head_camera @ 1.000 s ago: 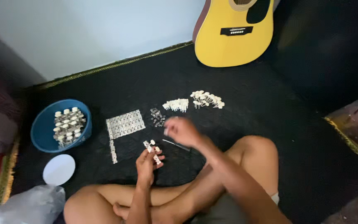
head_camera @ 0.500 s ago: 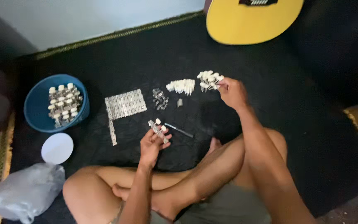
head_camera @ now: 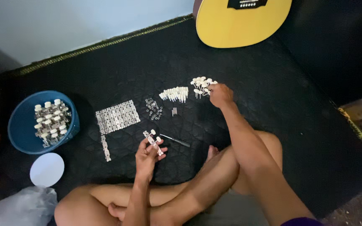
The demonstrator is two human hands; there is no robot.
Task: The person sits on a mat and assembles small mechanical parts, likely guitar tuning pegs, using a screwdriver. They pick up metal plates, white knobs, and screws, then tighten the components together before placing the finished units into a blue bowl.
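Left hand: left hand (head_camera: 148, 151) near the knees, fingers closed on a metal tuner strip (head_camera: 153, 141) with white knobs, raised above the black mat (head_camera: 265, 96).
Right hand: right hand (head_camera: 220, 94) stretched out, fingers pinched at a pile of white-knobbed pegs (head_camera: 202, 83).
Nearby: screwdriver (head_camera: 175, 140), metal plates (head_camera: 117, 117), blue bowl (head_camera: 21, 125), yellow guitar (head_camera: 239, 21).

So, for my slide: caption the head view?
Left hand holds a tuner strip; right hand reaches white pegs.
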